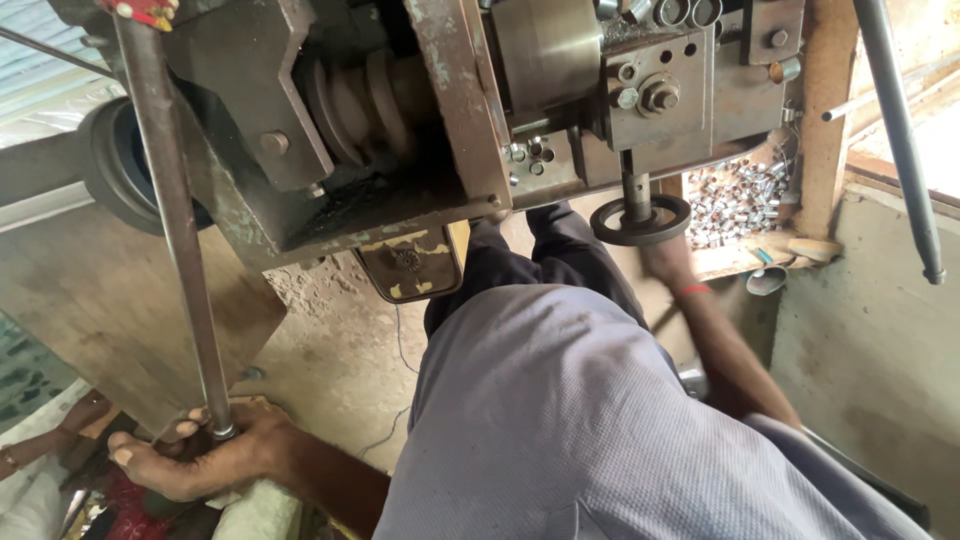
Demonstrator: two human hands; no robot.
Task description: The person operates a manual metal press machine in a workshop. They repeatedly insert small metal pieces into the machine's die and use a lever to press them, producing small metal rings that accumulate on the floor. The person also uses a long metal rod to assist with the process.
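My left hand (200,458) is at the lower left, closed around the bottom end of a long steel rod (175,220) that runs up to the top left corner. My right hand (664,256) reaches forward to a small black handwheel (640,218) under the carriage of an old rusty lathe (470,110). It grips the wheel's lower rim, and it is blurred with the fingers partly hidden. A red thread circles that wrist. My grey-clad knee fills the bottom middle.
A wooden tray (800,245) at the right holds a heap of several short shiny metal sleeves (735,198). A second long rod (900,130) slants down the right side. Another person's arm (45,445) shows at the lower left. A stepped pulley (360,100) sits in the machine.
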